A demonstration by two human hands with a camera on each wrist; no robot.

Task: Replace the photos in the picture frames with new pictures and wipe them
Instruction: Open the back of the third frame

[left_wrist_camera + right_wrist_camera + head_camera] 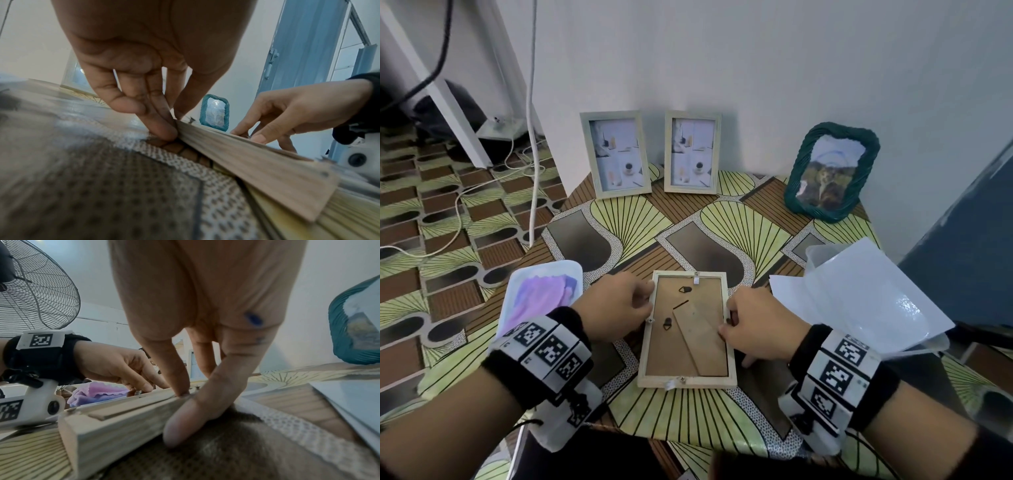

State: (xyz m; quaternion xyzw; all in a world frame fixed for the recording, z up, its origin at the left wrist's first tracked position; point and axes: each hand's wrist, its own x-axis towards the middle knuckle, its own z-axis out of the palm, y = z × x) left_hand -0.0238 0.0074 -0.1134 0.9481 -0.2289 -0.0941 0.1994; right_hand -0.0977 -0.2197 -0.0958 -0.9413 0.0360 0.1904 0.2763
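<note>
Surface (743,219), patterned covering: we are working near its front edge, on a pale wooden frame (686,382) lying face down, backing board (671,346) and folded stand up. By our judgement the step is freeing the backing: small tabs on both long sides need turning clear of the board.

To do it well, we are thinking: turn each tab fully aside, keep the frame flat, lift the board evenly so the glass beneath is not stressed.

Toward the back edge, two matching frames (615,154) and a green woven frame (832,171) are standing against the wall. At the right edge, white sheets (859,291); at the left edge, a tray (517,284) with a purple cloth (541,298).

Left hand (616,306): fingers curled, tips pinching at the frame's left rail by a tab. Right hand (760,329): fingers curled, thumb along the outer right rail, fingertip pressing on top of it. Neither is lifting the frame.
</note>
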